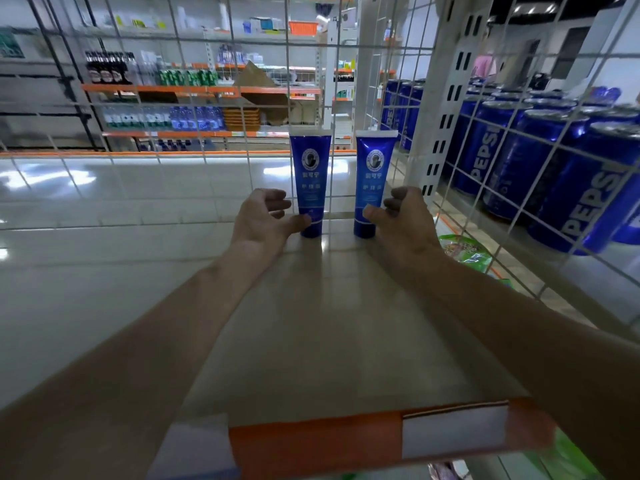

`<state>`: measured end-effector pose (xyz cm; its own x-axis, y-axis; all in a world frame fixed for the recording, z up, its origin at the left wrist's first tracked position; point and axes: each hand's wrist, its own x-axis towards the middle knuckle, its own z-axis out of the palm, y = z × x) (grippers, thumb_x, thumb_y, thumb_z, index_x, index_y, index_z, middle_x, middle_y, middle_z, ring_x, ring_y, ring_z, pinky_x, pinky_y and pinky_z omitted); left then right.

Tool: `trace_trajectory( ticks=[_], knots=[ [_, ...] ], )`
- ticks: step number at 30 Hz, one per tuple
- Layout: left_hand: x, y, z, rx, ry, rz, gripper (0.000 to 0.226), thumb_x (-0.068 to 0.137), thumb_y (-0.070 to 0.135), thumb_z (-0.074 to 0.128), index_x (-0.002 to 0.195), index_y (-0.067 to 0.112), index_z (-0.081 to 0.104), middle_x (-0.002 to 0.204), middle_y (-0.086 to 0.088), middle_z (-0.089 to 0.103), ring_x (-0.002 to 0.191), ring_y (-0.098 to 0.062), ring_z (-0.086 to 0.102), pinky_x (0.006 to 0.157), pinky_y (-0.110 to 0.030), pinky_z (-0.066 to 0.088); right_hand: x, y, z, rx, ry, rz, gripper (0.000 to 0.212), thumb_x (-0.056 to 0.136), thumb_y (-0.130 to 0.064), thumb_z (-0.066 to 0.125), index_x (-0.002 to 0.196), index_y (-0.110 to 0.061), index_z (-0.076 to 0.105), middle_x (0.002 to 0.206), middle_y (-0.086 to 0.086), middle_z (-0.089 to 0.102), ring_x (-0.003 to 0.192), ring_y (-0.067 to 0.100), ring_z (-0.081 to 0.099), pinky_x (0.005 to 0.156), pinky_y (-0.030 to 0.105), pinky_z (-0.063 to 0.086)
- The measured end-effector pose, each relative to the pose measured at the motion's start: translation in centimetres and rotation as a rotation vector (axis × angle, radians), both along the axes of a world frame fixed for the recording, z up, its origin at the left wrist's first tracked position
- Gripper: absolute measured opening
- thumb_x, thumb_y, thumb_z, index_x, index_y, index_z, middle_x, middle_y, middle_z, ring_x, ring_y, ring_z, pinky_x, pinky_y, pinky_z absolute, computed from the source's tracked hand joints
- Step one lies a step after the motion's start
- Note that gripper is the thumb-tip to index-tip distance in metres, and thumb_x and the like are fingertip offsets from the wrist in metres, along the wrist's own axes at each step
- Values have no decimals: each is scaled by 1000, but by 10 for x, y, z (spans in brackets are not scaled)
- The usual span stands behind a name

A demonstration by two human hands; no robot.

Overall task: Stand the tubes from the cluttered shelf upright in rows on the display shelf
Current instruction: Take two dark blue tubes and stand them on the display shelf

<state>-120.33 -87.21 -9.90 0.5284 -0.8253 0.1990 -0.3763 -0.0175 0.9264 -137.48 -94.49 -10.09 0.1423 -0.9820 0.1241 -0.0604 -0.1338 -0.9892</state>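
Note:
Two blue tubes stand upright, cap down, side by side at the back of the white display shelf (329, 323), against the wire grid. My left hand (261, 220) is beside the left tube (310, 181), fingers apart, thumb tip touching its cap end. My right hand (401, 220) is just right of the right tube (373, 181), fingers loosely curled, thumb near its base. Neither hand holds a tube.
A white wire grid (242, 140) backs the shelf and a perforated post (446, 109) stands at its right. Several blue Pepsi cans (540, 168) fill the neighbouring shelf on the right. Green packets (465, 251) lie below right. An orange price strip (381, 438) edges the shelf front.

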Motion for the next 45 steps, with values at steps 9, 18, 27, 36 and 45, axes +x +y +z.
trace_trajectory(
  ticks=[9,18,27,36,45],
  knots=[
    [2,78,27,120,-117,113,45,75,16,81,116,9,62,104,-3,68,95,-16,64,79,-25,48,-12,81,22,-148,261,-136,18,87,-24,64,100,-20,52,101,2,59,98,26,59,85,51,52],
    [21,234,81,344,-607,-13,49,94,30,59,138,15,47,136,-10,54,126,-26,50,103,-36,42,25,228,86,-411,654,-11,17,97,-23,53,102,-16,68,100,8,68,93,26,62,75,31,46],
    [52,444,141,462,-953,112,49,97,39,42,135,8,45,142,-14,43,131,-30,37,110,-40,32,60,403,140,-524,999,256,46,100,-43,40,135,-13,44,137,13,50,124,31,46,99,43,41],
    [148,638,197,545,-939,279,46,100,39,37,135,11,46,138,-10,50,131,-29,40,109,-41,32,169,574,191,-704,967,423,44,101,-37,35,132,-9,48,139,12,51,130,30,42,103,43,37],
    [353,846,200,739,-820,372,47,97,42,41,132,11,47,133,-12,53,124,-30,48,103,-43,40,376,735,195,-724,914,533,38,100,-37,39,128,-13,49,130,11,56,120,31,50,93,44,45]
  ],
)
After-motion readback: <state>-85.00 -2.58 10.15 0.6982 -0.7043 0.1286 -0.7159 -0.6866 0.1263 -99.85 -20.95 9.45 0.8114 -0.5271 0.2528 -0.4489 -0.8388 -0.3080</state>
